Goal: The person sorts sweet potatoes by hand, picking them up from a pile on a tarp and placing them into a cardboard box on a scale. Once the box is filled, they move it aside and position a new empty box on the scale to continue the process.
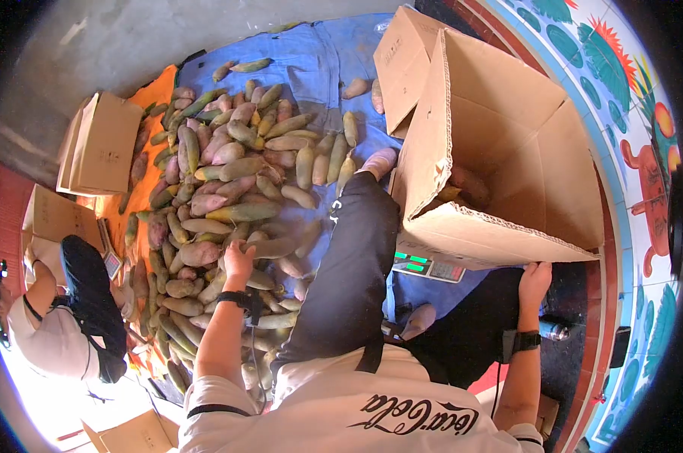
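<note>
My left hand reaches into a large pile of thick, long vegetables, green-brown and pinkish. Its fingers are closed around the end of a greenish long vegetable on top of the pile. On the right, my right hand grips the lower edge of an open cardboard box. A few vegetables show inside that box, partly in shadow. Under it is a scale with a lit green display, mostly covered by the box.
A blue tarp and an orange sheet lie beneath the pile. Another carton stands behind the open box. At left, a person crouches beside cartons. A painted tile wall borders the right side.
</note>
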`<state>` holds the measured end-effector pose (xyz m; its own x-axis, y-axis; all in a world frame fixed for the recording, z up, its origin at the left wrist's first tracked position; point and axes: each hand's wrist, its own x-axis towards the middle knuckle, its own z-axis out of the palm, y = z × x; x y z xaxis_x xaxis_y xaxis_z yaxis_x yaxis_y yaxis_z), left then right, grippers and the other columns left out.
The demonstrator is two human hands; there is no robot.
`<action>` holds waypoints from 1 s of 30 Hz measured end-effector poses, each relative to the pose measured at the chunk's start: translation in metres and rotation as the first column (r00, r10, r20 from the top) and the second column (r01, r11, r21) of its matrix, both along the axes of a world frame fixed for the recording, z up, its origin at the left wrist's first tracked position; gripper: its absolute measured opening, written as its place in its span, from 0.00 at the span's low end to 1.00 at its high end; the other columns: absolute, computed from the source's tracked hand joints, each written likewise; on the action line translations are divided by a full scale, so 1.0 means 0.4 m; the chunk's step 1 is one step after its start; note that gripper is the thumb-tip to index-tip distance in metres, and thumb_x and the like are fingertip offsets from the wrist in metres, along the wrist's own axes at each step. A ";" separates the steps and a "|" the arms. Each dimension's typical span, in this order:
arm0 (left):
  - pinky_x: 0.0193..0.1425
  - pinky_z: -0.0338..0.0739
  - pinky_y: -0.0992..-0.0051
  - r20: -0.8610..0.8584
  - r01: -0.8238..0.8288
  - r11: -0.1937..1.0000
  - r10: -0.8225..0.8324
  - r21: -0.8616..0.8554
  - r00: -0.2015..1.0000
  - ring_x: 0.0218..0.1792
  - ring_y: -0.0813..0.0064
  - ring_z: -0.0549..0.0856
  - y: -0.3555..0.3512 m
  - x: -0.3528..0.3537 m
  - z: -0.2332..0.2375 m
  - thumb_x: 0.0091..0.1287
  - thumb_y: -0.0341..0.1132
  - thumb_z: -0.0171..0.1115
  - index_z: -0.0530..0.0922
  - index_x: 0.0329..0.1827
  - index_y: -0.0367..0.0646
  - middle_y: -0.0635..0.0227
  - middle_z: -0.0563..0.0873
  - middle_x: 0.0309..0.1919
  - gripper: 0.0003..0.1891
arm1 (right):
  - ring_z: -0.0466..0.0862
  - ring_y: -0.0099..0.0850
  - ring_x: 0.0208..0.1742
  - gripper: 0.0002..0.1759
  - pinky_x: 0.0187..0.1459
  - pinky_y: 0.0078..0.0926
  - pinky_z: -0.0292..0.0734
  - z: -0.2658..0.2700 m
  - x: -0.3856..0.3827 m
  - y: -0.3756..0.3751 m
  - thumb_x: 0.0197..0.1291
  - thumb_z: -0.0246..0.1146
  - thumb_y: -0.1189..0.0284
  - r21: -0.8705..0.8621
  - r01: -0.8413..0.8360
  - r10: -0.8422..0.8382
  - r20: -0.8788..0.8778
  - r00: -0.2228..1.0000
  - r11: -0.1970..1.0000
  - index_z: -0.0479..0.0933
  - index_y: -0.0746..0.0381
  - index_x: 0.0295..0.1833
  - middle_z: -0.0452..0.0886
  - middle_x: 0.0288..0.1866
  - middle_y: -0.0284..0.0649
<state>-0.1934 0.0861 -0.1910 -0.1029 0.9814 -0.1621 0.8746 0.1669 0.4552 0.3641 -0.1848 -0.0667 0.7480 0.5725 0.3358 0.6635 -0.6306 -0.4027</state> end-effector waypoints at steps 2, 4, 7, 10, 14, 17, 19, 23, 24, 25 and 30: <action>0.52 0.72 0.61 -0.035 0.025 0.999 -0.026 -0.023 0.999 0.47 0.52 0.77 -0.001 -0.002 -0.005 0.50 0.39 0.68 0.74 0.49 0.42 0.49 0.79 0.43 0.23 | 0.78 0.52 0.37 0.12 0.40 0.41 0.73 0.002 -0.002 0.003 0.53 0.51 0.82 -0.006 -0.008 0.008 0.037 0.999 1.000 0.69 0.71 0.44 0.76 0.37 0.57; 0.53 0.72 0.62 -0.067 0.054 0.998 -0.057 -0.045 0.996 0.48 0.52 0.77 -0.004 0.004 -0.001 0.50 0.37 0.68 0.73 0.52 0.42 0.49 0.78 0.45 0.25 | 0.77 0.54 0.39 0.12 0.42 0.42 0.72 0.012 -0.012 0.005 0.53 0.52 0.81 0.014 -0.026 0.026 0.030 0.999 1.000 0.69 0.71 0.45 0.76 0.38 0.58; 0.54 0.73 0.63 -0.146 0.098 0.990 -0.111 -0.099 0.983 0.50 0.51 0.76 -0.012 0.021 0.012 0.49 0.36 0.69 0.70 0.54 0.42 0.48 0.77 0.47 0.28 | 0.76 0.57 0.42 0.13 0.45 0.44 0.70 0.010 -0.011 0.005 0.52 0.52 0.81 -0.004 -0.038 0.038 0.091 0.995 0.999 0.69 0.71 0.45 0.75 0.39 0.59; 0.54 0.74 0.63 -0.197 0.104 0.981 -0.136 -0.165 0.971 0.50 0.52 0.77 -0.009 0.027 0.023 0.49 0.38 0.69 0.69 0.55 0.42 0.49 0.78 0.46 0.29 | 0.74 0.58 0.44 0.14 0.47 0.45 0.69 0.004 -0.006 0.005 0.52 0.53 0.80 0.004 -0.052 0.051 0.126 0.991 0.999 0.69 0.71 0.45 0.75 0.41 0.60; 0.52 0.75 0.63 -0.200 0.180 0.941 -0.243 -0.286 0.949 0.49 0.54 0.79 -0.009 0.015 0.026 0.50 0.43 0.69 0.68 0.56 0.42 0.51 0.81 0.44 0.31 | 0.75 0.57 0.44 0.15 0.47 0.45 0.69 0.021 -0.027 0.012 0.54 0.50 0.81 0.054 -0.061 0.055 0.100 0.993 0.997 0.69 0.73 0.48 0.74 0.42 0.61; 0.53 0.75 0.63 -0.216 0.200 0.929 -0.274 -0.310 0.937 0.49 0.55 0.80 -0.018 0.010 0.014 0.50 0.45 0.69 0.68 0.57 0.42 0.51 0.81 0.44 0.32 | 0.74 0.56 0.44 0.15 0.47 0.44 0.68 0.012 -0.021 0.012 0.54 0.50 0.81 0.037 -0.011 0.010 0.034 0.999 0.999 0.69 0.73 0.48 0.74 0.42 0.60; 0.53 0.75 0.64 -0.201 0.215 0.912 -0.298 -0.349 0.933 0.50 0.56 0.80 -0.026 0.012 0.015 0.51 0.47 0.68 0.68 0.57 0.40 0.51 0.81 0.46 0.33 | 0.74 0.56 0.44 0.15 0.47 0.44 0.69 0.011 -0.017 0.007 0.54 0.50 0.82 -0.022 0.005 -0.005 0.003 1.000 1.000 0.69 0.73 0.48 0.74 0.42 0.60; 0.54 0.75 0.65 -0.132 0.202 0.881 -0.282 -0.428 0.950 0.51 0.56 0.79 -0.033 0.011 -0.027 0.52 0.49 0.67 0.66 0.60 0.37 0.51 0.80 0.47 0.36 | 0.74 0.57 0.43 0.15 0.46 0.43 0.69 0.013 -0.021 0.016 0.54 0.50 0.82 0.034 -0.028 0.025 0.088 0.996 0.999 0.68 0.72 0.48 0.74 0.41 0.60; 0.54 0.75 0.65 -0.134 0.203 0.883 -0.282 -0.422 0.950 0.51 0.56 0.79 -0.035 0.009 -0.037 0.52 0.49 0.67 0.66 0.60 0.37 0.51 0.80 0.47 0.36 | 0.74 0.56 0.43 0.15 0.47 0.43 0.69 0.006 -0.016 0.013 0.54 0.50 0.81 0.038 -0.038 0.035 0.093 0.995 0.999 0.68 0.72 0.48 0.74 0.41 0.60; 0.54 0.75 0.65 -0.191 0.222 0.892 -0.315 -0.393 0.930 0.51 0.56 0.79 -0.044 0.024 -0.029 0.52 0.49 0.67 0.65 0.60 0.36 0.51 0.80 0.47 0.37 | 0.74 0.56 0.43 0.15 0.47 0.43 0.69 0.003 -0.013 0.013 0.53 0.50 0.81 0.041 -0.050 0.045 0.098 0.994 0.998 0.68 0.72 0.49 0.74 0.41 0.60; 0.54 0.75 0.66 -0.215 0.232 0.869 -0.351 -0.438 0.911 0.51 0.58 0.80 -0.056 0.071 -0.015 0.54 0.55 0.62 0.63 0.62 0.34 0.52 0.80 0.49 0.40 | 0.74 0.56 0.47 0.16 0.49 0.44 0.69 0.023 -0.027 0.018 0.54 0.51 0.81 0.023 -0.006 0.005 0.041 0.999 1.000 0.68 0.72 0.50 0.75 0.45 0.61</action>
